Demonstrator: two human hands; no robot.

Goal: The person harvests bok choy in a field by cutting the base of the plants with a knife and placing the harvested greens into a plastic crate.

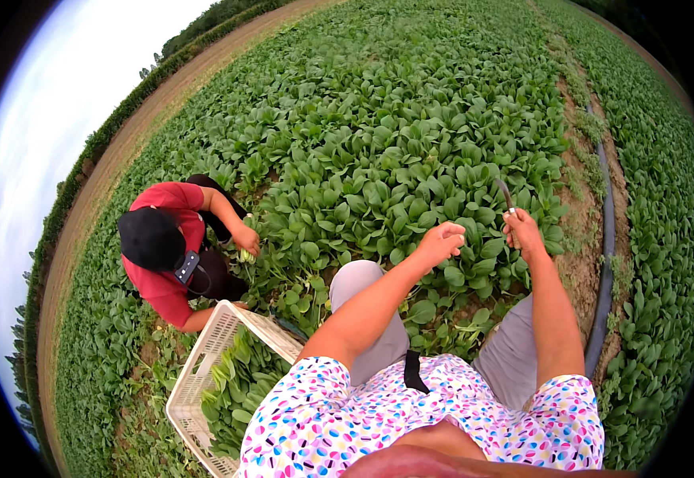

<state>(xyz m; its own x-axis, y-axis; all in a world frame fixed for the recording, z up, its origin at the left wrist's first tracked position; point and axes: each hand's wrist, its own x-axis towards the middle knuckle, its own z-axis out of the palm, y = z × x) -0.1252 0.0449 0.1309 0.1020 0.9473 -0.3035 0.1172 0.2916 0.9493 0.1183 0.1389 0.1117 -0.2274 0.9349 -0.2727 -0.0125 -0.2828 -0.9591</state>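
My right hand (522, 232) grips the handle of a small sickle (506, 195), its thin curved blade pointing up and away from me. To its left, my left hand (442, 244) hovers over the near edge of the leafy greens (407, 173), with fingers loosely bent and nothing visible in it. The plants look like bok choy, standing in a dense bed in front of my knees. Between my legs, low leaves (421, 310) and loose bits lie on bare soil.
At my left stands a white plastic crate (188, 382) holding cut greens (245, 376). Beyond it a crouching co-worker in a red shirt (171, 200) holds a bunch of greens (246, 256). A dark hose (605, 239) runs along the dirt furrow (580, 221) on my right.
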